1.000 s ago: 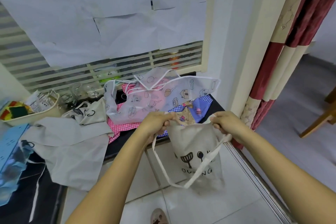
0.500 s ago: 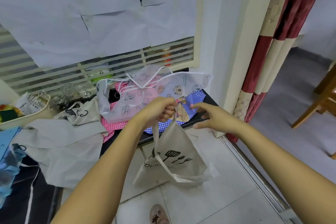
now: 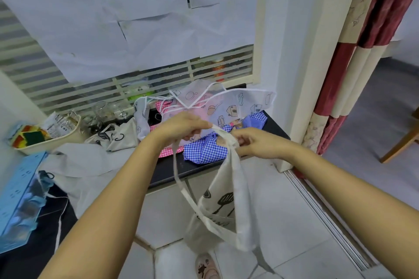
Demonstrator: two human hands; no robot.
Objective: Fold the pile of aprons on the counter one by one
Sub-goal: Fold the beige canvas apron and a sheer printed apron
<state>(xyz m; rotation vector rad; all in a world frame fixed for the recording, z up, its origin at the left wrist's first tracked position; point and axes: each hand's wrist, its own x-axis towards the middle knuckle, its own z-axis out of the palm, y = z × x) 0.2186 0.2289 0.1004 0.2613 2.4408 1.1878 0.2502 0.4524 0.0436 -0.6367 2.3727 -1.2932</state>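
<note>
A beige apron [image 3: 229, 201] with black utensil prints hangs in front of the dark counter [image 3: 172, 170], its long strap looping down. My left hand [image 3: 181, 127] grips its top edge and strap. My right hand [image 3: 251, 142] pinches the top edge just to the right. Behind my hands lies the pile: a sheer white printed apron [image 3: 229, 106], a blue checked one [image 3: 204, 149], and a pink checked one [image 3: 165, 152].
A grey apron [image 3: 84, 165] is spread over the counter to the left, a beige one [image 3: 115, 138] crumpled beside it. A cream basket [image 3: 43, 140] with sponges and a blue plastic item [image 3: 18, 197] sit far left. The red-and-cream curtain [image 3: 349, 63] hangs on the right.
My right hand, which had let go, took hold of the apron's top edge again close to my left hand. The apron has twisted and hangs narrower.
</note>
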